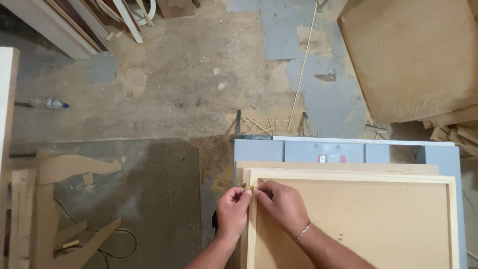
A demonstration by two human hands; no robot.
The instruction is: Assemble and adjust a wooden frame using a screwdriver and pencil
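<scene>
Head view: left hand (233,209) and right hand (281,201), fingers pinching together, grasp a small wood piece (250,188) at the framed panel (358,219) corner on the grey surface (298,149).

This is a woodworking workshop. The concrete floor (189,84) ahead of the grips is stained and dusted with sawdust, which lies thickest in a pile (269,119) just beyond the grey bench (259,149). A framed fibreboard panel (358,219) rests on that bench, directly under and to the right of the grips. Further off to the right lies a large fibreboard sheet (413,55) with offcuts (455,132) beside it. To the left stand curved cut-out wooden shapes (64,169), and far ahead on the left, long boards and mouldings (79,22) lean together. A thin wooden strip (303,65) lies across the floor.
</scene>
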